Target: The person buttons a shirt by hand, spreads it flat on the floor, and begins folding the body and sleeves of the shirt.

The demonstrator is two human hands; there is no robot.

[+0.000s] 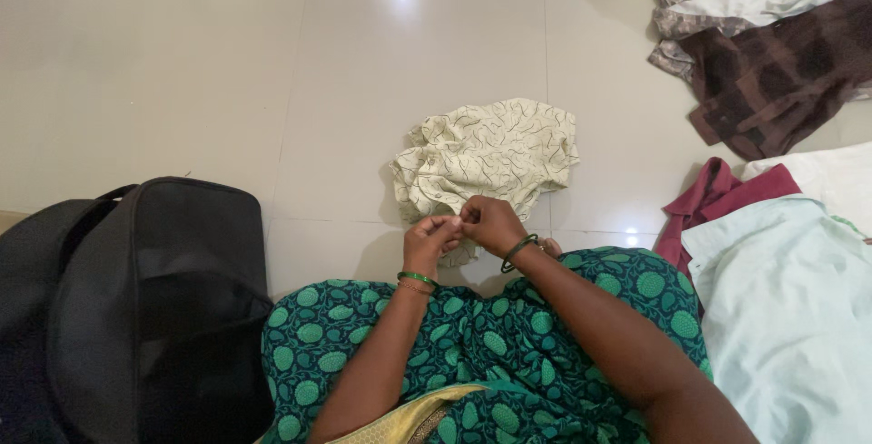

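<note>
A cream shirt (pixel 490 153) with thin dark squiggle marks lies crumpled on the pale tiled floor in front of my knees. My left hand (pixel 431 241) and my right hand (pixel 490 222) meet at its near edge, fingers pinched together on a small fold of the cloth. Each wrist wears a green bangle. My lap is covered by a green dress (pixel 490 344) with round leaf patterns.
A black bag (pixel 154 308) stands at my left. At the right lie a pale mint shirt (pixel 790 308), a maroon garment (pixel 718 197) and a white one (pixel 831 176). Further back right sits a pile with a brown checked shirt (pixel 772 72).
</note>
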